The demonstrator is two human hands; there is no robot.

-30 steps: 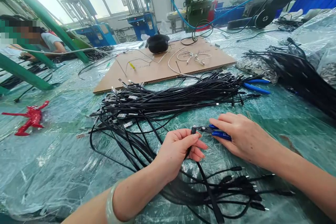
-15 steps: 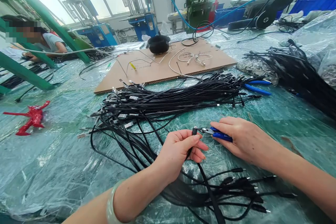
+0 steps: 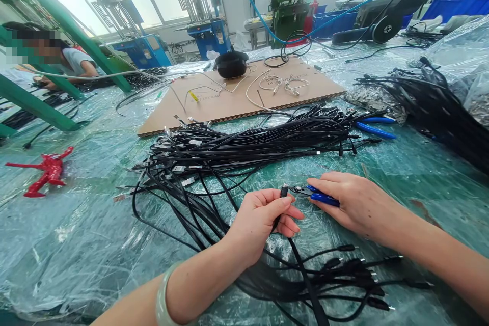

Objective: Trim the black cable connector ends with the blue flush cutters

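Observation:
Between thumb and fingers, my left hand (image 3: pixel 263 216) pinches a black cable (image 3: pixel 283 192) just below its plug, whose metal tip points up. My right hand (image 3: pixel 353 201) is closed around the blue handles of small flush cutters (image 3: pixel 323 197). Their jaws reach left to the plug; whether they touch it I cannot tell. Under my left wrist runs a bundle of black cables (image 3: pixel 267 280), with plug ends fanned out at the lower right. Beyond my hands lies a long pile of black cables (image 3: pixel 244 140) with silvery connectors at its left end.
Behind the pile, flat cardboard (image 3: pixel 237 102) bears white cables (image 3: pixel 280 84) and a black round object (image 3: pixel 231 64). Blue-handled pliers (image 3: pixel 376 127) lie by the pile's right end. More black cables (image 3: pixel 439 107) are at right. A red wrapped object (image 3: pixel 49 170) lies left, near green posts (image 3: pixel 38 104).
Almost nothing differs. Both hands, the cable and the cutters hold nearly the same place, with only a very slight shift of the view.

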